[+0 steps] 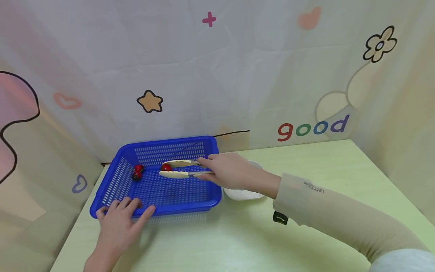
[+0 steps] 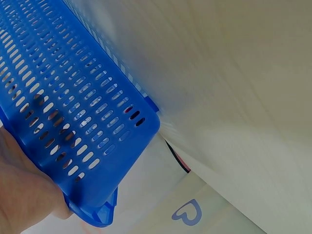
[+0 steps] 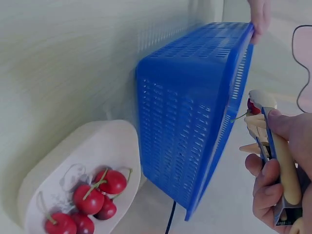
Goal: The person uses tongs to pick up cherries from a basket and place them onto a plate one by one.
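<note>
The right hand (image 1: 231, 172) gripped the tongs (image 1: 174, 174), a cherry (image 1: 166, 167) between their tips beyond that hand, over the basket (image 1: 180, 209). The left hand (image 1: 117, 228) held the basket's near rim.

Lt-green tbl (image 1: 316, 177) — blue plastic bskt (image 1: 176, 210) on it, white dish (image 1: 242, 194) just beside.

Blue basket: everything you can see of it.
The basket is blue, rectangular, plastic-looking, with slotted walls and floor and a smooth rim. It sits open side up on the table, left of the white dish; contact with the dish is unclear. The left grip holds its near-left rim. Two cherries lie inside, near the left wall.
</note>
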Motion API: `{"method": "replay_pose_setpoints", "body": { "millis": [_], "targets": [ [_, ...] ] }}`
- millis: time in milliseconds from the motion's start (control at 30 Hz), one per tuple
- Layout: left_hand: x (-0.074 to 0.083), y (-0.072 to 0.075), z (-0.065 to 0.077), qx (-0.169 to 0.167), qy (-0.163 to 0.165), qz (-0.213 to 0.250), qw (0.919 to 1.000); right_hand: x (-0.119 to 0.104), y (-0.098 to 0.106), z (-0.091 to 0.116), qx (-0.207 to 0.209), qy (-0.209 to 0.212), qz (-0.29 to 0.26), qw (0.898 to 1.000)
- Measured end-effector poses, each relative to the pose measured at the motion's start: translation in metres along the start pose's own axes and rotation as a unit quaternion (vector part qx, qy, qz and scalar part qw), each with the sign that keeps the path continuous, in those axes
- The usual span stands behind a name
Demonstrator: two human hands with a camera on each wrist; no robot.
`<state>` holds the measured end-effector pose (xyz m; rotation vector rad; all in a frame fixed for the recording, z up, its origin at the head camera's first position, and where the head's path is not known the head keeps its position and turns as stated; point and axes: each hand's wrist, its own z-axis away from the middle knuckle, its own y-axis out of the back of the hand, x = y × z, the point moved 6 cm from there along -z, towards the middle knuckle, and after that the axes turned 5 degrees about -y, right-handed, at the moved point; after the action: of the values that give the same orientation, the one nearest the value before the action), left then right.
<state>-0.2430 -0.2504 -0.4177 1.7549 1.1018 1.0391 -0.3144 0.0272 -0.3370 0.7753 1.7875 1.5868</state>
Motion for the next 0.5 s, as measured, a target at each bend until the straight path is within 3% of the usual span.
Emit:
{"method": "replay_pose_setpoints", "body": {
  "millis": [500],
  "targets": [
    [0.001, 0.000, 0.001, 0.008, -0.004, 0.004, 1.0000, 0.037, 0.026, 0.082, 0.070, -0.051, -0.085, 0.993]
  ]
}}
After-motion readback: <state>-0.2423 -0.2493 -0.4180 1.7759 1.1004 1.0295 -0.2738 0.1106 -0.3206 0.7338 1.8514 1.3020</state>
